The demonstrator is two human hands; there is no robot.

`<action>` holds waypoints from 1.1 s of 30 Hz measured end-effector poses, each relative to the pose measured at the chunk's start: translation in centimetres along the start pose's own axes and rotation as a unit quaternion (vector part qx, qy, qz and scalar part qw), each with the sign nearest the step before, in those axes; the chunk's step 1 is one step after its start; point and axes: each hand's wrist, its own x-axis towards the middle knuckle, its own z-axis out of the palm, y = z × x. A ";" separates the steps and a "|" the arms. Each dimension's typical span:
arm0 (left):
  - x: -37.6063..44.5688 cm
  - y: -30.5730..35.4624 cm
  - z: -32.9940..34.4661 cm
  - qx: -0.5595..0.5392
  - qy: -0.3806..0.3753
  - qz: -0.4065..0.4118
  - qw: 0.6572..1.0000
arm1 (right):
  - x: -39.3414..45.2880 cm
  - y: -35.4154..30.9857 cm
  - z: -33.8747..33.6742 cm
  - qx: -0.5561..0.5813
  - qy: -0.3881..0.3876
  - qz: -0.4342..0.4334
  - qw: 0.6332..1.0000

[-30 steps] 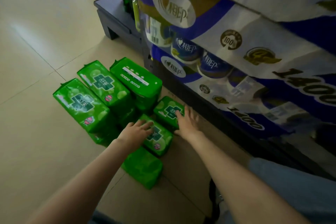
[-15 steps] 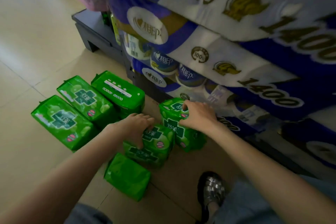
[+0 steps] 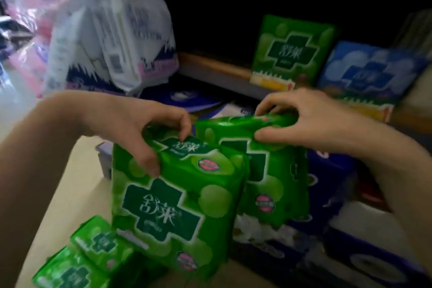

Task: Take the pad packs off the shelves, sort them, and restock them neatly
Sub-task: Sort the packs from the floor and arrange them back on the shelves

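Presently both hands are occupied: the left hand (image 3: 140, 128) grasps the top of a stack of green pad packs (image 3: 173, 206) held upright, thumb on the front face and fingers curled over the upper edge, while the right hand (image 3: 304, 119) pinches the top of a second green stack (image 3: 275, 170) just behind and touching the first. Both loads are lifted clear of the floor and sit below the shelf ledge (image 3: 217, 75), so restocking appears under way but not complete. One green pack (image 3: 292, 51) already stands upright on the shelf, with a blue pack (image 3: 369, 75) just beside it. At least two further green packs on the floor (image 3: 93, 255) await lifting, lower left. Judged from this, most of the work remains. Obstructions noted: a bulky white wrapped bundle (image 3: 112, 37) overhangs the left end of the shelf, and purple-and-white tissue packs (image 3: 327, 206) crowd the space beneath. The picture is motion-blurred; the exact number of packs in each grasp cannot be told.
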 end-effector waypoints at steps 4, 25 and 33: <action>1.0 5.6 -3.5 0.004 0.182 0.086 0.979 | 0.1 0.4 -6.9 -0.037 0.221 -0.033 0.974; 12.5 12.6 -14.2 0.089 0.573 0.164 0.798 | 15.2 13.5 -14.2 -0.187 0.377 0.059 0.905; 13.7 12.4 -15.2 0.146 0.522 0.171 0.823 | 13.6 15.4 -12.1 0.058 0.462 -0.094 0.880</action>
